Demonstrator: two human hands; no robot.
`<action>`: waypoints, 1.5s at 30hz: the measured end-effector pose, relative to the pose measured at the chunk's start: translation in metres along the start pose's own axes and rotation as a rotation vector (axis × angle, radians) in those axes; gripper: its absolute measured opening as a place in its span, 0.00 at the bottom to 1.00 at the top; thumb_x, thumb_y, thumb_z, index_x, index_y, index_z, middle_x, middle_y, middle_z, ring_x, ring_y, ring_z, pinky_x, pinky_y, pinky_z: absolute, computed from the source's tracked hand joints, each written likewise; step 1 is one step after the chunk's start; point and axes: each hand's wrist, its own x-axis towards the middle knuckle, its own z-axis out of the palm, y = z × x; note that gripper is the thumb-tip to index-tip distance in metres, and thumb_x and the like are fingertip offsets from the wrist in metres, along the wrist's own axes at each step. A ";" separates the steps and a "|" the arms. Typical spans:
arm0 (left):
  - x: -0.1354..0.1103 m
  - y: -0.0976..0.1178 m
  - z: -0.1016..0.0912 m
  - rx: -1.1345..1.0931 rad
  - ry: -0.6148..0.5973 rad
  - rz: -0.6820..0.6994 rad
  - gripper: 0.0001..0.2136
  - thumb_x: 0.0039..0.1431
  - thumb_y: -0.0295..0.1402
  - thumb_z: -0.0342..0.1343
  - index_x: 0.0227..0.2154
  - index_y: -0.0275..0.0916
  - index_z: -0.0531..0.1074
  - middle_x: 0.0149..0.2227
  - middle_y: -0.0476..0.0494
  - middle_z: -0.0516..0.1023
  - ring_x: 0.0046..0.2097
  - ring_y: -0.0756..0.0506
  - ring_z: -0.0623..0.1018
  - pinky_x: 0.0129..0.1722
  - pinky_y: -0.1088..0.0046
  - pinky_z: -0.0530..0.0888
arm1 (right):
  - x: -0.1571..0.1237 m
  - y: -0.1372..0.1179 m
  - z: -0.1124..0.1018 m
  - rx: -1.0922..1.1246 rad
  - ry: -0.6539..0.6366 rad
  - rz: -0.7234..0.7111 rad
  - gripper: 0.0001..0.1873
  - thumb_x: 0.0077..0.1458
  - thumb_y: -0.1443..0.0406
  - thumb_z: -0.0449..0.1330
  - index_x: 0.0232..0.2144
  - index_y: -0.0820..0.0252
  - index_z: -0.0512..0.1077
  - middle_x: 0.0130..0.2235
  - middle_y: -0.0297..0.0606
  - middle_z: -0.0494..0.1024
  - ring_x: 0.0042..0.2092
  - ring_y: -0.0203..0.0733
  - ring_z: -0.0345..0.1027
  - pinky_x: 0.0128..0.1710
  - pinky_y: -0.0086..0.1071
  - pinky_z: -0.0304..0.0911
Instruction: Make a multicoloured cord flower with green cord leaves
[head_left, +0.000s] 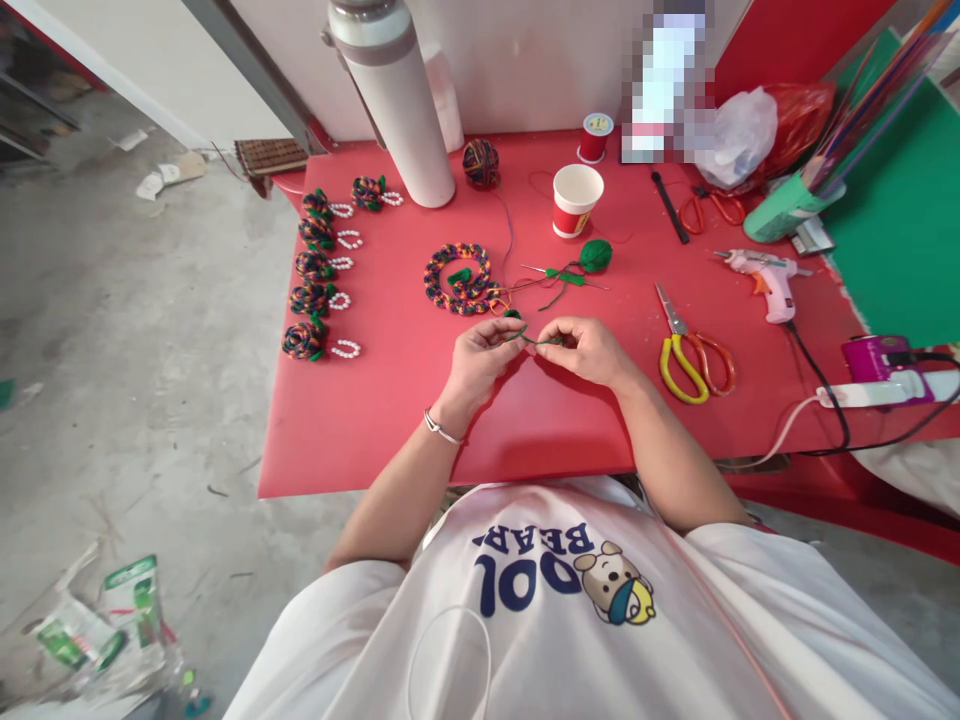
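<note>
My left hand (484,355) pinches one end of a short dark green yarn strand (531,341). Its other end sits between the closed fingertips of my right hand (581,348), so the strand spans the small gap between them. A small dark green piece (512,314) shows just beyond my left fingertips. Farther off lies a curled multicoloured crocheted strip (429,280) with a green bit inside its loop. To its right are a green yarn ball (596,256), a green crocheted piece (564,277) and a thin crochet hook (534,268).
Several multicoloured crocheted flowers with bead loops (304,340) line the left edge. A white bottle (405,120), multicoloured yarn ball (481,163) and paper cup (576,205) stand behind. Scissors (684,365), a pink glue gun (769,280) and a power strip (862,394) lie right.
</note>
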 end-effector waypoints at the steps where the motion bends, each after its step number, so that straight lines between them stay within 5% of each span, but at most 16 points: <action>1: 0.000 0.000 0.000 -0.003 -0.001 -0.001 0.19 0.33 0.31 0.79 0.33 0.38 0.83 0.26 0.48 0.81 0.22 0.55 0.70 0.20 0.79 0.62 | 0.000 0.000 0.000 0.003 0.001 0.002 0.11 0.52 0.57 0.65 0.30 0.58 0.79 0.29 0.35 0.80 0.31 0.38 0.66 0.34 0.33 0.61; 9: -0.001 0.001 0.003 -0.016 0.003 0.021 0.20 0.30 0.30 0.80 0.32 0.39 0.83 0.27 0.47 0.82 0.28 0.52 0.77 0.28 0.76 0.73 | 0.001 0.000 0.001 0.019 0.009 0.010 0.10 0.52 0.57 0.66 0.30 0.58 0.79 0.29 0.34 0.79 0.30 0.37 0.65 0.33 0.33 0.61; 25: 0.002 -0.006 -0.002 0.049 0.014 0.105 0.19 0.34 0.28 0.77 0.35 0.37 0.84 0.32 0.46 0.83 0.34 0.51 0.80 0.36 0.76 0.76 | 0.000 0.001 0.003 0.024 0.025 0.017 0.14 0.53 0.54 0.67 0.30 0.59 0.80 0.27 0.34 0.77 0.29 0.36 0.64 0.32 0.32 0.60; 35: 0.000 0.004 0.000 0.000 0.080 0.054 0.17 0.40 0.32 0.76 0.37 0.39 0.83 0.29 0.48 0.81 0.23 0.55 0.70 0.19 0.79 0.58 | -0.001 -0.003 0.002 0.052 0.041 0.055 0.11 0.51 0.56 0.65 0.29 0.58 0.78 0.26 0.34 0.76 0.28 0.36 0.63 0.31 0.32 0.60; 40: 0.000 -0.001 -0.001 0.045 -0.001 0.060 0.21 0.36 0.31 0.78 0.38 0.39 0.83 0.31 0.47 0.82 0.29 0.52 0.77 0.28 0.77 0.72 | -0.001 -0.001 0.003 0.061 0.024 0.037 0.12 0.51 0.56 0.66 0.29 0.59 0.79 0.25 0.33 0.75 0.28 0.36 0.63 0.31 0.32 0.60; 45: 0.004 -0.007 -0.003 0.048 0.026 0.126 0.20 0.38 0.32 0.78 0.37 0.39 0.84 0.30 0.48 0.81 0.31 0.52 0.77 0.31 0.77 0.73 | 0.000 0.001 0.004 0.061 0.013 0.037 0.11 0.51 0.56 0.66 0.29 0.58 0.79 0.26 0.33 0.76 0.29 0.37 0.64 0.32 0.32 0.60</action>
